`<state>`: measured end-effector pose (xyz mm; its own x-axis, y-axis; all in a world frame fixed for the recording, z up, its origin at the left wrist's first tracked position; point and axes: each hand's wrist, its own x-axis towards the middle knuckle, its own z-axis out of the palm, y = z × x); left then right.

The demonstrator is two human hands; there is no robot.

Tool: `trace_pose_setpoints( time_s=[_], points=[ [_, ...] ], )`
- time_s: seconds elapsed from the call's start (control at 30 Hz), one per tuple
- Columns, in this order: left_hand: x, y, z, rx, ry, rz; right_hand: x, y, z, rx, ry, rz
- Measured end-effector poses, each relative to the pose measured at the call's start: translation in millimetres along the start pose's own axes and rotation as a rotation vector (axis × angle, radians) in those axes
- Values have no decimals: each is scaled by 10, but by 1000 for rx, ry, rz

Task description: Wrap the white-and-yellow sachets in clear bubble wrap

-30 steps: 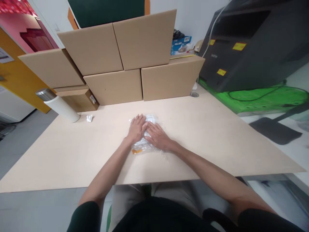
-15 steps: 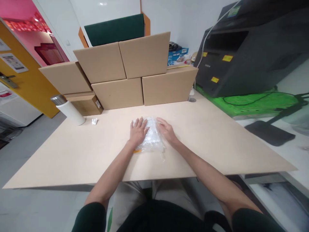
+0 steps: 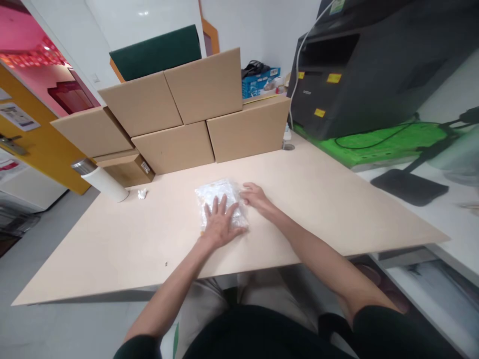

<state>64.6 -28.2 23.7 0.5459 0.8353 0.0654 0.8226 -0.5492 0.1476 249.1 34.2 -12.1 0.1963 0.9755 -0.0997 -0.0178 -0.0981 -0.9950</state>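
A flat package in clear, shiny plastic wrap point(image 3: 215, 190) lies on the light wooden table point(image 3: 149, 244). My left hand point(image 3: 220, 222) rests on its lower part with the fingers spread, and the thumb reaches its lower right corner. At the package's right edge is my right hand point(image 3: 256, 196), its fingers curled and its fingertips at the plastic. Whether those fingertips pinch the plastic is too small to tell. A bit of orange shows at the package's lower left edge.
Cardboard boxes point(image 3: 172, 149) are stacked along the back, topped by a dark green box point(image 3: 157, 52). A white bottle point(image 3: 105, 183) and crumpled tissue point(image 3: 142, 193) stand at the left. At the right are a dark printer point(image 3: 337, 89) and a black stand base point(image 3: 409, 187).
My left hand has moved down over the package with its fingers wider apart. More of the package's top left now shows. The camera view has tilted and shifted slightly.
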Motion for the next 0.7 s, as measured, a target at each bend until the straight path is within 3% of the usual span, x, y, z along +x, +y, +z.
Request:
trace_pose_setpoints(
  time_s=[0.2,0.37,0.43,0.53,0.7],
  points=[
    [3,77,-40,-4,-116,56,-112,-181,-37,287,-74,80],
    [-24,17,31,-56,32,110,-105,-201,-58,370,-67,85],
    [-36,-29,43,-152,151,131,-89,-196,-60,387,-61,71],
    [-60,-101,-46,-424,453,132,-70,-209,-78,444,-50,53],
    [-115,-252,-347,-1044,1001,-92,-54,-285,-157,542,1,-60]
  ],
)
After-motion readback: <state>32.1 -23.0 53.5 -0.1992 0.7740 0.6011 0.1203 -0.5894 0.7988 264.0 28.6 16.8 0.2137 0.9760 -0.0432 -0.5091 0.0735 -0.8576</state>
